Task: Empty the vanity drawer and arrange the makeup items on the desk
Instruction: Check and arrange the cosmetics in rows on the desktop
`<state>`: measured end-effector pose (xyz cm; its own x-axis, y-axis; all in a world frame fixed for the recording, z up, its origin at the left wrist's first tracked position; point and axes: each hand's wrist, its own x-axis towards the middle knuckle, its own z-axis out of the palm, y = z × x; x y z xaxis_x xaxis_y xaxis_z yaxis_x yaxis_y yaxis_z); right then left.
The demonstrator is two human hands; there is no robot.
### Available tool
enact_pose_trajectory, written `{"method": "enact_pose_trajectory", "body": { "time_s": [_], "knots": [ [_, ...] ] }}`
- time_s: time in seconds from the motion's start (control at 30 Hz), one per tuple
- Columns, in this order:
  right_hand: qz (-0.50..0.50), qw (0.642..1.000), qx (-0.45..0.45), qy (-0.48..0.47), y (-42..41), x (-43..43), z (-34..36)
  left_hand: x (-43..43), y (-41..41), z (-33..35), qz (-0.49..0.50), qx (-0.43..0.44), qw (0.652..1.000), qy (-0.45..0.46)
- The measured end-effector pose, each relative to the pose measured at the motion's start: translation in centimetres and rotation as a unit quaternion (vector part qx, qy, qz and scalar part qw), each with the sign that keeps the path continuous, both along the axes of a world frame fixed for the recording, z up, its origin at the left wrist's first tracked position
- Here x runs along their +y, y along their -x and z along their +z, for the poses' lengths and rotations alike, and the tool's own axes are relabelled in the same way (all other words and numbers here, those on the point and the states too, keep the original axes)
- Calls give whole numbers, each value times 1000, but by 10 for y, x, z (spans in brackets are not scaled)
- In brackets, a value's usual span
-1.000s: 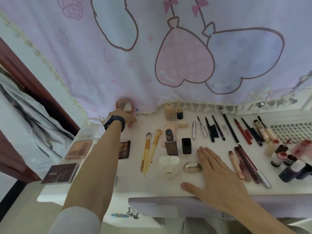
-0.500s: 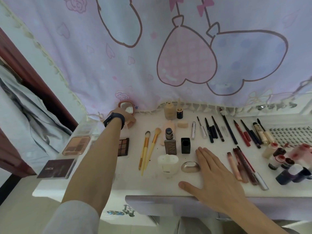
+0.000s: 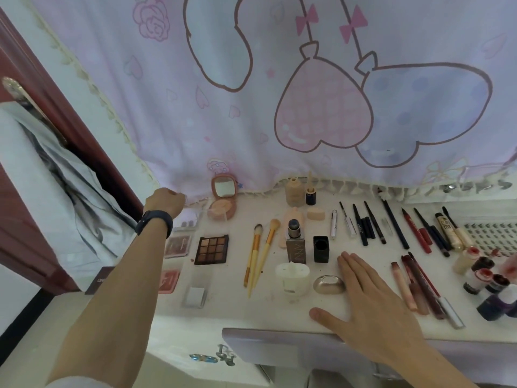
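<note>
Left hand (image 3: 165, 201) has come off the compact (image 3: 223, 197) it was on half a second back and now sits further left, against the hem of the curtain (image 3: 251, 121). The back of the hand faces the camera and the fingers are tucked beyond the knuckles, so I cannot tell whether they pinch anything. The compact stands free at the back of the desk (image 3: 279, 312), lid up, mirror facing out, just right of that hand. Right hand (image 3: 372, 301) is unchanged: flat on the desk near the front edge, fingers straight and pressed together, thumb spread wide, index finger just beside a metallic oval piece (image 3: 329, 284). With the arm shifted, the eyeshadow palette (image 3: 211, 249) now shows whole; before, the forearm covered part of it. The forearm hides parts of two pink pans (image 3: 177, 246) and most of a dark box (image 3: 98, 280), whose lettering is cut to a couple of letters. The small bottles (image 3: 475, 278) at far right run out of frame. The drawer front (image 3: 279, 347) shows below the desk edge; its inside is out of view.
</note>
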<state>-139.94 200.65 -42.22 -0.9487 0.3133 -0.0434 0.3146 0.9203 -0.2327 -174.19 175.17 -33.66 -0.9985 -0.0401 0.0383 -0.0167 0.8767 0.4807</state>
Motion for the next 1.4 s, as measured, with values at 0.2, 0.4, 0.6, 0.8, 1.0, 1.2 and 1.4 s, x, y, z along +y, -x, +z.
{"method": "enact_pose_trajectory", "body": {
  "time_s": [0.2, 0.4, 0.6, 0.8, 1.0, 1.2, 1.4],
  "knots": [
    [2, 1000, -4, -8, 0, 0, -1, -15, -12, -22, -40, -73, 996, 43],
    [4, 1000, 7, -6, 1, 1, -5, -11, -16, -28, -53, -61, 992, 95],
    [10, 1000, 10, -6, 0, 2, -5, -10, -18, -38, -39, -62, 997, 38],
    [6, 1000, 16, 3, 0, 1, -5, -13, -28, -20, 16, -10, 995, -96],
    [-2, 1000, 8, 13, -2, -4, 3, -19, -58, 25, 28, 104, 974, -201],
    [0, 999, 24, 49, -7, -6, 10, -7, -138, 46, -42, 170, 918, -356],
    [14, 964, 199, 175, -29, -7, 20, 18, -235, 40, -161, 149, 904, -367]
  ]
}}
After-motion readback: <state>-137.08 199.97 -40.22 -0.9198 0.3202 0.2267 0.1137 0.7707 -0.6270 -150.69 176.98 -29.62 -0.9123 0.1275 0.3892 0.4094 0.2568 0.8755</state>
